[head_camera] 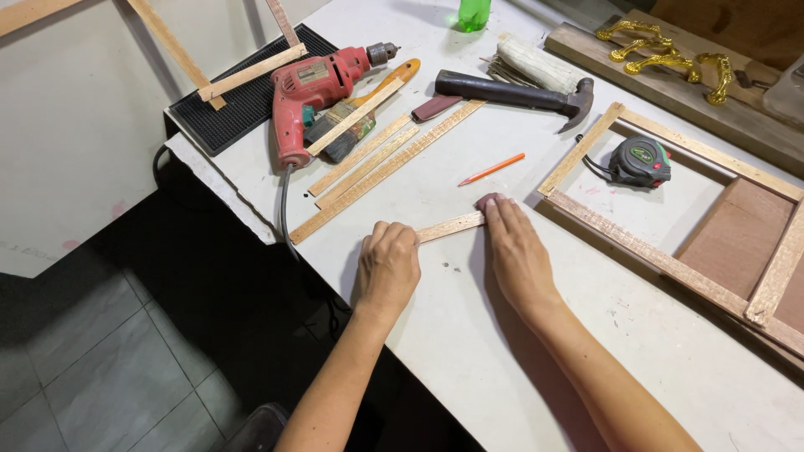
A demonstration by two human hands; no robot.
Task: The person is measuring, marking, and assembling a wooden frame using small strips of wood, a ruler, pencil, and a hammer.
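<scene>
Hands are pinning a short wooden strip (450, 226) to the white table (469, 335): left hand (388, 266) curling over one end, right hand (517, 251) pressing flat on the other; it looks light, thin, snappable, best gripped at the ends.

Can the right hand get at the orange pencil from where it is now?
Probably yes. The right hand rests on the short wooden strip, and the orange pencil lies just beyond its fingers on bare white tabletop, with nothing between.
</scene>
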